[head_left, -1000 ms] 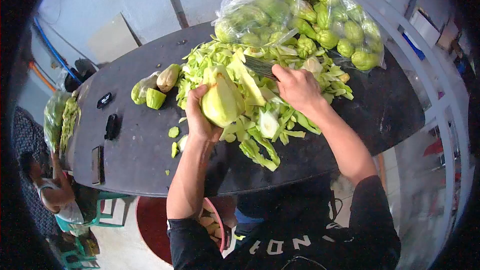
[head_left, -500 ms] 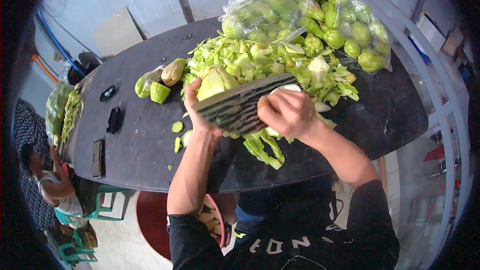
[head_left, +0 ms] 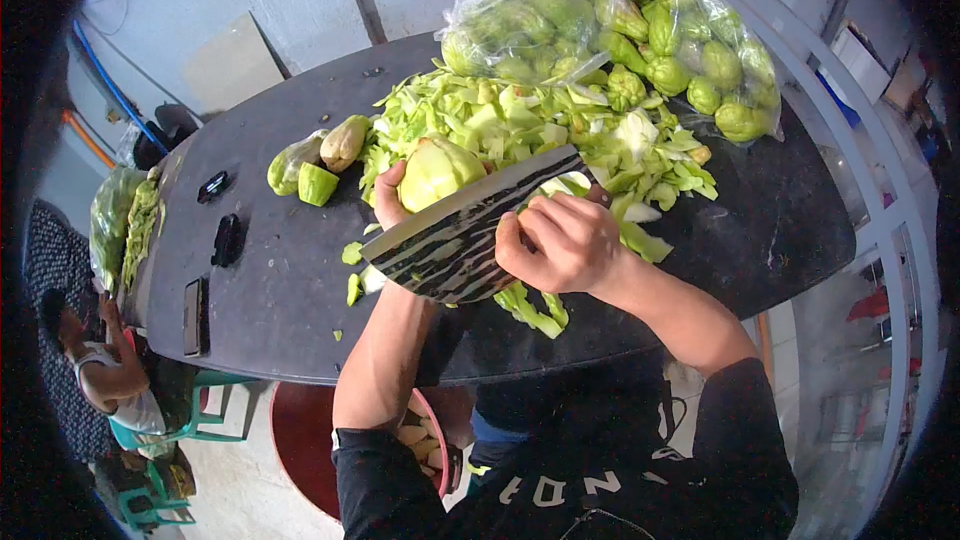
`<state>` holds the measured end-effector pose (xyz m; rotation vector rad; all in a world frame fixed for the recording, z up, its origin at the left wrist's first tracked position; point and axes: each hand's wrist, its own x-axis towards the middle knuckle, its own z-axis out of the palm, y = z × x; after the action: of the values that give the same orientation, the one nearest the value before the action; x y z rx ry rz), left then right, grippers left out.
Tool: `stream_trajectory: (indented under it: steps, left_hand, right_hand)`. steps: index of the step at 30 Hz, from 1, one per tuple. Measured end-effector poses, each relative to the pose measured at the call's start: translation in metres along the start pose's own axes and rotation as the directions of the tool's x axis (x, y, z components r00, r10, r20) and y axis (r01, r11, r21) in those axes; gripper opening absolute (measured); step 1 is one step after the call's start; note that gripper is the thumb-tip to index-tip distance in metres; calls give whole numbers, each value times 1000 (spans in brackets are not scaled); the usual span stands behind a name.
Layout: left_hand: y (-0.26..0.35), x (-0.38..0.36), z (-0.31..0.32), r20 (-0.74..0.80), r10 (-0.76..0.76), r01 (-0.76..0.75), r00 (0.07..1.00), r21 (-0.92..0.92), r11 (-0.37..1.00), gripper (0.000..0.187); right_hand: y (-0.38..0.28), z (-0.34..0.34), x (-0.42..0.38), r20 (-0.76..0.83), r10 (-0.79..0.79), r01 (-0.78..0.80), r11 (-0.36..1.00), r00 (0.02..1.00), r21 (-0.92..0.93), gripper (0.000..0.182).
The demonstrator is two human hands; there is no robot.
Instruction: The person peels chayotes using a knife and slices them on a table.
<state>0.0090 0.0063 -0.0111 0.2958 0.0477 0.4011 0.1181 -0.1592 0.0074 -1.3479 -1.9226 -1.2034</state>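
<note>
In my left hand (head_left: 390, 198) is a partly peeled, pale green chayote (head_left: 438, 170), its fingers wrapped round the far side. The palm is hidden behind the wide blade. My right hand (head_left: 560, 242) is closed round a large knife (head_left: 450, 240), whose broad, dark-streaked blade slants across the front of the chayote. Behind both hands spreads a big heap of green peelings (head_left: 500, 120). A few long peel strips (head_left: 535, 315) lie on the dark table (head_left: 270, 270) below the blade.
A clear plastic bag (head_left: 610, 30) full of chayotes stands at the back right. Several chayotes (head_left: 318, 183) and a phone (head_left: 195, 318) lie to the left. Under the table edge is a red tub (head_left: 300, 440) with pale pieces. A person (head_left: 115, 380) sits at far left.
The knife and my right hand have moved slightly left and down across the chayote, and the blade looks sharper. The chayote has shifted slightly right in my left hand.
</note>
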Motion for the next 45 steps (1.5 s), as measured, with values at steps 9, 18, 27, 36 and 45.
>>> stream_trajectory:
  steps: [9,18,27,36,45]
  left_hand:
    - [2,0,-4,14,-31,31,999,-76,997,53]
    - [1,1,-3,26,6,-5,1000,-47,999,53]
    - [-5,-9,21,-121,287,-232,950,340,911,54]
    - [-2,-9,17,-67,231,-202,971,293,935,53]
    - [-7,-10,20,-42,225,-200,974,322,926,54]
  right_hand:
    - [0,0,-1,-8,0,0,1000,1000,-2,11]
    - [8,2,-3,-1,28,-28,999,1000,20,10]
    - [25,-3,-11,111,153,-151,988,982,-28,9]
    - [14,-7,-3,104,112,-115,993,988,32,10]
    - [25,-8,-10,138,214,-222,974,967,50,9]
